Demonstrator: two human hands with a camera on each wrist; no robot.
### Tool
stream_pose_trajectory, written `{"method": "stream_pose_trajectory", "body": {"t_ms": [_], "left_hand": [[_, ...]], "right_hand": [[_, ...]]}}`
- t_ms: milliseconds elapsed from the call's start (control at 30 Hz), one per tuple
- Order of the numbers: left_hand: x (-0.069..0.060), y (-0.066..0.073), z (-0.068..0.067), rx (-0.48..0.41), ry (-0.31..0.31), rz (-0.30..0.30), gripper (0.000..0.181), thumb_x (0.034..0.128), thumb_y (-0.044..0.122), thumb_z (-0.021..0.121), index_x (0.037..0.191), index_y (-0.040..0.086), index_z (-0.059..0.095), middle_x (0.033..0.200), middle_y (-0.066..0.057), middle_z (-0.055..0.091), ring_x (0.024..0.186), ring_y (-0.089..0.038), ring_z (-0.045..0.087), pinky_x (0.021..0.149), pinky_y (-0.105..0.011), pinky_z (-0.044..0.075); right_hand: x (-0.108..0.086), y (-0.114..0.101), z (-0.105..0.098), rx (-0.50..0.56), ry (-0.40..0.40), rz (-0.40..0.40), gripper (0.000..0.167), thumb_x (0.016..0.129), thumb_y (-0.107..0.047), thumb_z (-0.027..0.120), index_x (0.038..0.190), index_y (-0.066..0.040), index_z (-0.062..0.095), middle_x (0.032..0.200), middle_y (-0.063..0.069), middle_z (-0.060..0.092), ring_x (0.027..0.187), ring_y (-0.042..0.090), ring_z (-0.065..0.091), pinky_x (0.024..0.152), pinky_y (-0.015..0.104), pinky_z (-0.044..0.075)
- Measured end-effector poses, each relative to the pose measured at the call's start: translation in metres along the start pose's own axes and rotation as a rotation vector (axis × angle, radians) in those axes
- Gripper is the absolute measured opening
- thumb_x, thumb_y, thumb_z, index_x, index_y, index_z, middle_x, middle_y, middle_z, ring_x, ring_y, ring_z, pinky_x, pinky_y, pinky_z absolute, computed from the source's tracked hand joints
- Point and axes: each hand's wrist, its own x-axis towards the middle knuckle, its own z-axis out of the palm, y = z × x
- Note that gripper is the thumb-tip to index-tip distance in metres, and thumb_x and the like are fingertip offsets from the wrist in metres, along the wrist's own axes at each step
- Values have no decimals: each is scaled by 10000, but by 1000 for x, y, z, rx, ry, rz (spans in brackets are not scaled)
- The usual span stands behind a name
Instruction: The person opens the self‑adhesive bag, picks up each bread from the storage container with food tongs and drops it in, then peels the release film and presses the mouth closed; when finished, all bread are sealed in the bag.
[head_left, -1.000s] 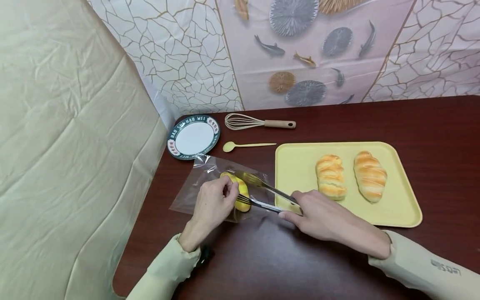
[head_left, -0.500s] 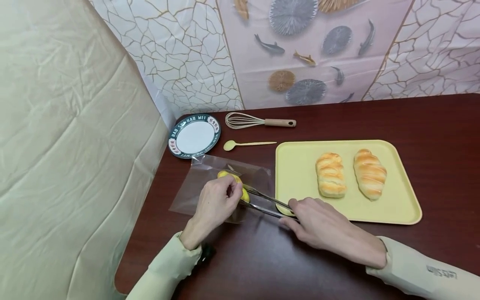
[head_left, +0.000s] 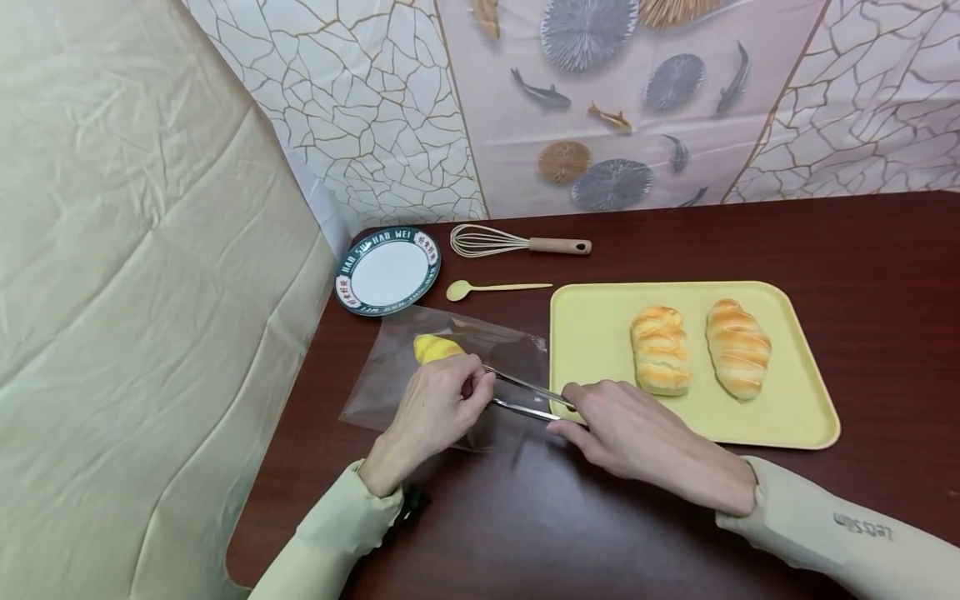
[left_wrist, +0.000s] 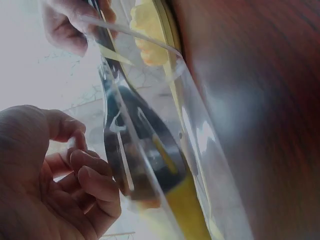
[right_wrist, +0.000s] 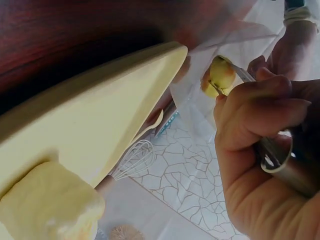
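1. Dark red counter (head_left: 885, 275), under everything else.
2. Yellow tray (head_left: 592, 333), bearing two pale loaves (head_left: 662, 350).
3. Clear bag (head_left: 386, 371), lying just left of the yellow tray.
4. Right hand (head_left: 633, 437), closed round metal tongs (head_left: 528, 411) that reach into the clear bag.
5. Left hand (head_left: 438, 396), fingers curled, pinching the clear bag.
6. Yellow bread (head_left: 437, 347), inside the clear bag, partly hidden by the left hand.
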Motion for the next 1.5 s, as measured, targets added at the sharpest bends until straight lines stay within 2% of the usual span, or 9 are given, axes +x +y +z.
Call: {"method": "stream_pose_trajectory", "body": {"t_ms": [367,733,900,1033,1200,1367,1500], "left_hand": [[1,6,-1,-45,-20,8,291,980,128,704,726,156,565,643,51,470,583,-57,420,562,-189,313],[2,1,2,-61,-20,30,314,984,116,705,714,151,549,633,52,463,562,-43,401,566,-180,313],[2,0,3,-62,-21,14,318,989,119,708,714,155,552,638,57,468,570,-46,402,574,-189,325],[3,-1,3,-64,-6,-26,313,990,127,720,719,160,567,636,64,481,577,-47,409,571,-197,343],[5,-2,6,-70,26,-67,327,983,114,716,701,164,558,609,81,463,573,-41,406,567,-204,346],[5,-2,7,-80,61,-107,334,971,99,722,684,162,561,590,104,450,559,-34,412,550,-203,348],[12,-2,6,-83,83,-140,319,977,111,715,693,156,575,591,94,467,562,-45,436,549,-211,368]], "right_hand": [[25,-4,7,-33,-18,-44,296,1011,-341,769,870,-126,622,632,-76,487,567,77,459,534,271,397],[41,4,25,21,-23,-61,300,1006,-345,778,871,-112,644,641,-57,516,592,99,517,561,336,457],[43,3,23,22,-94,2,319,1016,-372,764,906,-95,650,664,-33,553,611,113,550,590,309,470],[34,5,14,3,-115,49,348,1019,-418,752,943,-95,648,699,-39,553,634,115,535,601,303,457],[11,9,2,-4,-90,90,365,1009,-441,756,1010,-91,654,730,-59,545,633,98,506,569,291,425],[-16,15,-7,-21,-46,148,356,990,-458,774,958,-132,633,698,-80,511,602,80,459,546,273,385],[-35,22,-17,-39,-8,220,359,982,-494,773,940,-172,622,711,-91,503,613,75,453,570,284,383]]}}
